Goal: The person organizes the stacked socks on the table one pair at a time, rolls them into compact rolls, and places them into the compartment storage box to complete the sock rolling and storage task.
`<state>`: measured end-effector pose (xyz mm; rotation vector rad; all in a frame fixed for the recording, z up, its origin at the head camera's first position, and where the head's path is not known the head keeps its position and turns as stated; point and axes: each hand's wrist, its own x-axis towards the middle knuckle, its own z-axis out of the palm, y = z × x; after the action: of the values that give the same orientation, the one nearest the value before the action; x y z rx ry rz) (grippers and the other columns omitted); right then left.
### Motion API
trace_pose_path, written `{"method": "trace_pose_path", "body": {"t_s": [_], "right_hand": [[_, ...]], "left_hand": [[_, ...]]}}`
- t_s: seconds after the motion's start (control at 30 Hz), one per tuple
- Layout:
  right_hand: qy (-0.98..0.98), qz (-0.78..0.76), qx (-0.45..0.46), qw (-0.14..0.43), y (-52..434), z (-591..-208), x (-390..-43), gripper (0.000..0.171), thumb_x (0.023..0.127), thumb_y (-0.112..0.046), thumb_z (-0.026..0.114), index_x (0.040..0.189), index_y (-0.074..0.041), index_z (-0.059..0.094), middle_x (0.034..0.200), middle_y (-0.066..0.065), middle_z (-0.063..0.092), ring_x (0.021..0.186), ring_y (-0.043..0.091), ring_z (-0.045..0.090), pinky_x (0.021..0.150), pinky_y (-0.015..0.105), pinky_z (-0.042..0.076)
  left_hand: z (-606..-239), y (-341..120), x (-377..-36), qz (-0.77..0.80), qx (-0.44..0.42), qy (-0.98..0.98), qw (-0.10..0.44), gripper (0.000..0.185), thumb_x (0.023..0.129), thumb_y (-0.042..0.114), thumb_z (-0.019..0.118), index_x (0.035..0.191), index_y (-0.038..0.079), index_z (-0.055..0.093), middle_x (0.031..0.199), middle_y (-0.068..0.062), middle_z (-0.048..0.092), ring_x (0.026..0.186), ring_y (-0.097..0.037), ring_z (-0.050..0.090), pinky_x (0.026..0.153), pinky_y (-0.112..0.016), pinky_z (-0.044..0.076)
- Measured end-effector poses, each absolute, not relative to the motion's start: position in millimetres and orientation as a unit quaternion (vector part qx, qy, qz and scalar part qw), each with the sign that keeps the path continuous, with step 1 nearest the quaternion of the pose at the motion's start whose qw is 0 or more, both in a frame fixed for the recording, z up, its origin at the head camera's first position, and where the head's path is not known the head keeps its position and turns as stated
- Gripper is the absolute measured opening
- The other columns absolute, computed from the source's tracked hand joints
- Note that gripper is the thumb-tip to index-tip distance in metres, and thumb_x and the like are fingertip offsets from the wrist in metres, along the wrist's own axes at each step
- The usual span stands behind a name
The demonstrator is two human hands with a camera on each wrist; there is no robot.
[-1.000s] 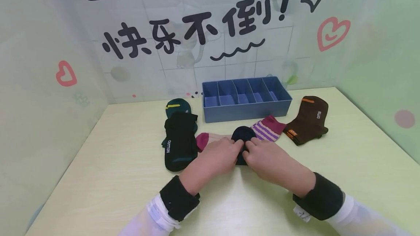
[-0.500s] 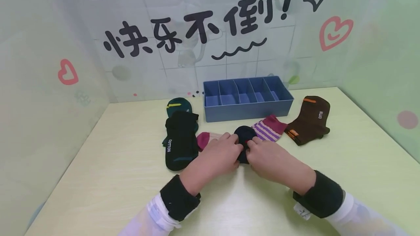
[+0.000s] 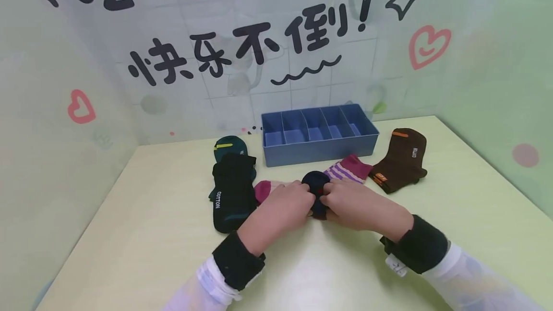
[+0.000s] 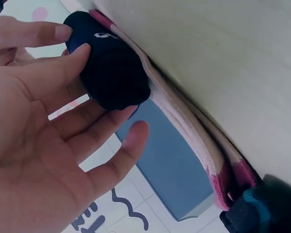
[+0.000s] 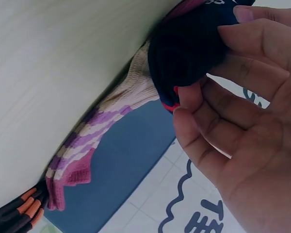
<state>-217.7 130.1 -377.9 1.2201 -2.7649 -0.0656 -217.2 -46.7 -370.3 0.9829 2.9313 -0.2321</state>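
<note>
A dark navy sock, bunched into a small roll, lies on the pale table on top of a pink and purple striped sock. My left hand grips the roll from the left. My right hand grips it from the right, so the fingertips nearly meet. In the left wrist view the fingers curl round the navy sock. The right wrist view shows the fingers pinching the navy sock, which has a red edge.
A blue box with several compartments stands behind the socks by the wall. A black sock over a dark green one lies to the left, a brown sock to the right. Walls close the table's back and sides.
Both hands have closed in on the navy sock, which is bunched tighter and shows less between them. The other socks and the box have not moved.
</note>
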Motion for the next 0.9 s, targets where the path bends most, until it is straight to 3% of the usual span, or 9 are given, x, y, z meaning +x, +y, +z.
{"method": "trace_pose_path", "body": {"t_s": [0.13,0.33,0.57,0.73,0.9], "right_hand": [[-0.922,0.01,0.384,0.044,130.6,-380.0,-221.3,0.012,0.084,-0.018,0.071,0.093,-0.009,0.07,0.078,0.001,0.061,0.071,0.014,0.053,0.069,0.031,0.049],[-0.928,0.048,0.366,0.039,133.7,-380.6,-224.5,0.014,0.082,-0.011,0.07,0.091,-0.013,0.059,0.072,-0.002,0.059,0.067,0.013,0.052,0.068,0.032,0.05],[-0.915,0.038,0.397,0.07,134.0,-379.1,-221.5,0.011,0.083,-0.017,0.077,0.093,-0.017,0.073,0.086,0.0,0.061,0.075,0.014,0.057,0.072,0.031,0.054],[-0.908,-0.018,0.405,0.108,126.8,-379.1,-216.5,0.024,0.078,-0.03,0.082,0.092,-0.013,0.074,0.084,0.003,0.062,0.074,0.015,0.057,0.071,0.031,0.054],[-0.89,-0.097,0.411,0.174,119.9,-383.5,-213.7,0.022,0.079,-0.028,0.081,0.089,-0.009,0.074,0.084,0.006,0.067,0.078,0.021,0.063,0.079,0.036,0.055]], "left_hand": [[-369.8,-48.2,-219.7,-0.058,0.318,0.946,0.036,0.026,0.091,0.032,0.069,0.11,0.014,0.07,0.098,-0.003,0.069,0.088,-0.018,0.061,0.078,-0.034,0.055],[-369.8,-48.7,-223.8,-0.006,0.298,0.951,0.076,0.042,0.093,0.03,0.066,0.127,0.01,0.053,0.098,-0.005,0.067,0.081,-0.017,0.061,0.078,-0.032,0.056],[-369.6,-48.0,-226.7,-0.006,0.312,0.946,0.092,0.046,0.095,0.027,0.063,0.135,0.01,0.048,0.125,-0.01,0.06,0.108,-0.02,0.062,0.098,-0.033,0.051],[-369.1,-49.3,-226.6,0.001,0.307,0.948,0.086,0.047,0.094,0.026,0.065,0.136,0.01,0.05,0.128,-0.013,0.054,0.11,-0.021,0.063,0.098,-0.035,0.052],[-369.4,-48.5,-225.3,-0.034,0.309,0.949,0.055,0.046,0.092,0.029,0.067,0.133,0.011,0.055,0.123,-0.009,0.06,0.107,-0.022,0.061,0.095,-0.037,0.054]]}}
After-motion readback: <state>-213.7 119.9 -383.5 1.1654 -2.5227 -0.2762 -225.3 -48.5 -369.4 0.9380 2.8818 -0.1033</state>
